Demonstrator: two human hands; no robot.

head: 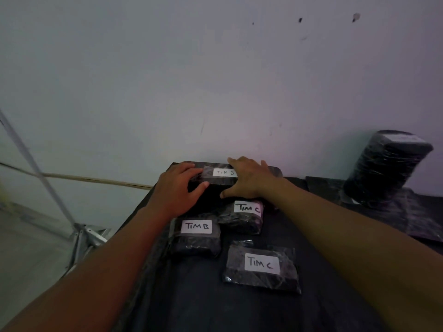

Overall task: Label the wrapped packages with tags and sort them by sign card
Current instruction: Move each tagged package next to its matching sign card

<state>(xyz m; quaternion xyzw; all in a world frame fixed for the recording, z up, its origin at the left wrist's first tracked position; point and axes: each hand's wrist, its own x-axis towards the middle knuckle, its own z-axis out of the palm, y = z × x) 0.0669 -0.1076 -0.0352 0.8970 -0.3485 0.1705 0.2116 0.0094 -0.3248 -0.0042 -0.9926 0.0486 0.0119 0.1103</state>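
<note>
A dark table (239, 312) is seen from above, set against a pale wall (215, 80). At its far end, a long black wrapped package (215, 179) lies crosswise, bearing a white tag (224, 173) on which "TIM B" is written. Both hands are placed on this package. The left hand (178, 188) is laid on its left end, with the fingers curved over the top and the thumb stretched along the near edge. The right hand (247, 179) is spread over its right part, fingers extended toward the wall and the thumb pointed left along the near side; part of the tag is covered by it. Whether the package is gripped or only pressed cannot be told.

Nearer on the table, three smaller wrapped packages are laid apart. One marked "TIM B" (195, 236) is on the left. One marked "TIM C" (242, 215) is just below the right hand. Another "TIM C" package (262, 267) is nearest, to the right.

At far right, a black wrapped roll (386, 166) is seen standing, tilted.
</note>
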